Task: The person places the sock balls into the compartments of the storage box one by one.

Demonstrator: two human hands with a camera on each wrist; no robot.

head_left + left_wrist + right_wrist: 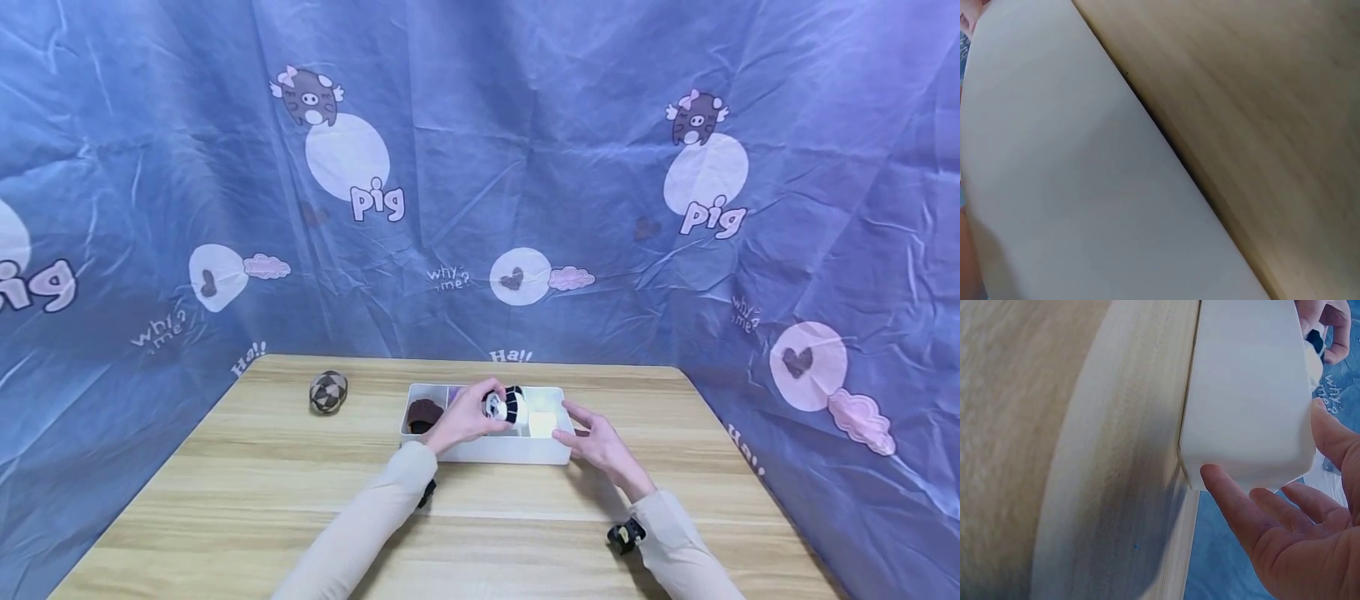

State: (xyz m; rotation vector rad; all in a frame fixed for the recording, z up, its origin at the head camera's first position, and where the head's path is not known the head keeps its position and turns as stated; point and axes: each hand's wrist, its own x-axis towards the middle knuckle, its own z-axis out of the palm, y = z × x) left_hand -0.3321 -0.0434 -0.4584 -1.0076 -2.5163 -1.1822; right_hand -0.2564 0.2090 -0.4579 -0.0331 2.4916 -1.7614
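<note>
A white divided box (502,451) stands on the table, its long front wall filling much of the left wrist view. Over its middle, my left hand (467,417) grips a round black-and-white bundle (514,406), possibly a rolled sock. My right hand (602,444) holds the box's right end; the right wrist view shows the thumb at the rim and fingers against the end wall. A dark brown rolled bundle (424,415) lies in the left compartment. Something cream-coloured (542,424) is in the right one. A bit of purple (453,394) shows behind my left hand, its shape hidden.
A checked brown-and-beige round bundle (328,392) lies on the wooden table (285,475), left of the box. Blue printed cloth (465,183) hangs behind the table and along both sides.
</note>
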